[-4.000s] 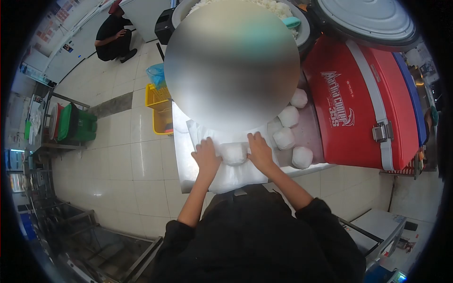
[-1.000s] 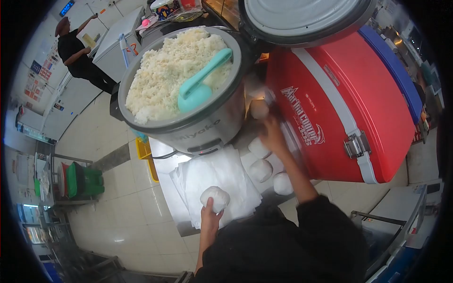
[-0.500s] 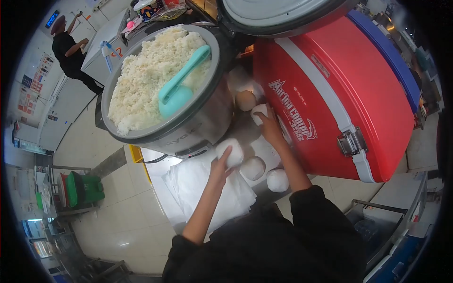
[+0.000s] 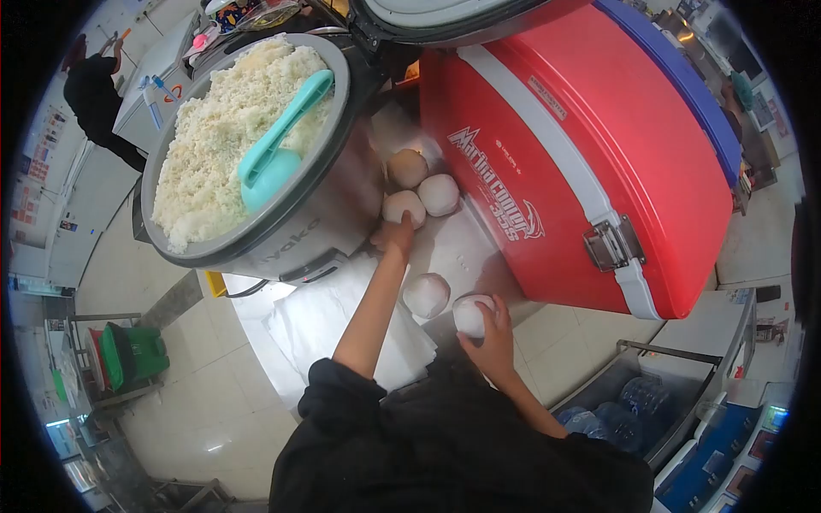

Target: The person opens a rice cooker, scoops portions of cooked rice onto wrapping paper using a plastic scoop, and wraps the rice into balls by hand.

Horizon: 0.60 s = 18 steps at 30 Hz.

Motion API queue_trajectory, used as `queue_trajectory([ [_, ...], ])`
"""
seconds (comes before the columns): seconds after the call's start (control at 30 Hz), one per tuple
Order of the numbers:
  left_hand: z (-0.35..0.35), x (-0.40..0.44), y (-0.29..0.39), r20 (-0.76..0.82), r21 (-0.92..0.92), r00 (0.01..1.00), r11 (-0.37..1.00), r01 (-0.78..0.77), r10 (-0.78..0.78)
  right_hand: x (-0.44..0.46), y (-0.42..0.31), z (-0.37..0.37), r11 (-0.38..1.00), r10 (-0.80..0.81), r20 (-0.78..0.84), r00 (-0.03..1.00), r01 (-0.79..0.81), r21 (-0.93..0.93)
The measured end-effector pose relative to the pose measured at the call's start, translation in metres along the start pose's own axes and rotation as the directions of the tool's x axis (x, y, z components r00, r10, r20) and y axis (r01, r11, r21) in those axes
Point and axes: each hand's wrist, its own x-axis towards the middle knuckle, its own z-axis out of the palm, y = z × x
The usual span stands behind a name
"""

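My left hand (image 4: 395, 236) has its fingers on a round white paper-wrapped bundle (image 4: 403, 205) beside the rice cooker (image 4: 291, 235). My right hand (image 4: 494, 335) curls around another white bundle (image 4: 468, 315) near the table's front edge. A third bundle (image 4: 426, 295) rests just left of it. Two more, a white one (image 4: 440, 196) and a browner-looking one (image 4: 408, 168), sit between the cooker and the red cooler box (image 4: 590, 171). A stack of white paper sheets (image 4: 342, 321) lies under my left forearm.
The open cooker holds heaped white rice (image 4: 231, 120) with a turquoise scoop (image 4: 286, 137) on top. Its raised lid (image 4: 462, 17) overhangs the back of the table. A person in dark clothes (image 4: 94, 98) stands far left. Large plastic bottles (image 4: 620, 419) lie in a bin at lower right.
The bundle from my right hand now stands beside the cooler. My left hand has moved its bundle back beside the cooker. My right hand has come forward to the front bundle.
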Motion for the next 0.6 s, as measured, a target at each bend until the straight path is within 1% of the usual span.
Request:
queue_trajectory([
  [0.03,-0.004,-0.023,0.005,-0.144,0.308,0.986,0.951,-0.031,0.079,-0.002,0.0,0.003,1.0,-0.002,-0.001,1.0,0.002,0.001],
  [0.07,-0.007,-0.033,-0.015,-0.115,0.285,0.918,0.898,-0.336,0.38,-0.003,0.0,0.006,1.0,-0.008,-0.01,1.0,0.008,-0.011],
  [0.1,-0.011,-0.046,-0.038,-0.094,0.256,0.758,0.751,-0.609,0.646,-0.003,0.0,0.01,1.0,-0.014,-0.019,1.0,0.013,-0.022],
  [0.13,-0.022,-0.071,-0.049,0.033,0.287,0.686,0.65,-0.703,0.727,-0.003,0.003,0.015,1.0,-0.014,-0.02,1.0,0.014,-0.017],
  [0.17,-0.035,-0.1,-0.051,0.161,0.301,0.598,0.538,-0.788,0.785,-0.002,0.006,0.02,0.998,-0.024,-0.024,0.999,0.023,-0.056],
  [0.2,-0.047,-0.129,-0.051,0.269,0.374,0.568,0.459,-0.806,0.778,0.001,0.007,0.025,0.995,-0.033,-0.031,0.999,0.03,-0.094],
  [0.23,-0.054,-0.15,-0.052,0.374,0.435,0.541,0.373,-0.819,0.753,0.004,0.007,0.03,0.996,-0.034,-0.032,0.999,0.031,-0.089],
  [0.27,-0.058,-0.152,-0.063,0.37,0.437,0.544,0.376,-0.817,0.753,0.006,0.007,0.033,0.992,-0.064,-0.008,0.998,0.062,-0.114],
  [0.33,-0.067,-0.15,-0.074,0.445,0.457,0.545,0.344,-0.82,0.71,0.01,0.006,0.035,0.984,-0.106,0.02,0.994,0.107,-0.14],
  [0.37,-0.07,-0.146,-0.077,0.438,0.457,0.543,0.342,-0.821,0.717,0.013,0.004,0.036,0.984,-0.141,0.036,0.989,0.144,-0.102],
  [0.4,-0.072,-0.146,-0.074,0.396,0.474,0.59,0.394,-0.788,0.704,0.016,0.004,0.035,0.981,-0.177,0.054,0.983,0.18,-0.067],
  [0.43,-0.073,-0.146,-0.072,0.349,0.488,0.637,0.447,-0.75,0.687,0.02,0.003,0.034,0.978,-0.189,0.057,0.98,0.193,-0.074],
  [0.5,-0.08,-0.134,-0.066,0.349,0.462,0.65,0.48,-0.746,0.675,0.032,-0.002,0.035,0.967,-0.162,0.024,0.987,0.153,0.204],
  [0.53,-0.082,-0.121,-0.067,0.372,0.38,0.594,0.467,-0.798,0.713,0.043,-0.008,0.031,0.965,-0.177,0.027,0.984,0.168,0.199],
  [0.57,-0.084,-0.11,-0.07,0.392,0.296,0.535,0.448,-0.843,0.748,0.055,-0.014,0.027,0.961,-0.215,-0.014,0.977,0.214,0.174],
  [0.6,-0.085,-0.102,-0.073,0.386,0.243,0.515,0.454,-0.857,0.765,0.069,-0.02,0.025,0.955,-0.251,-0.055,0.966,0.257,0.147],
])
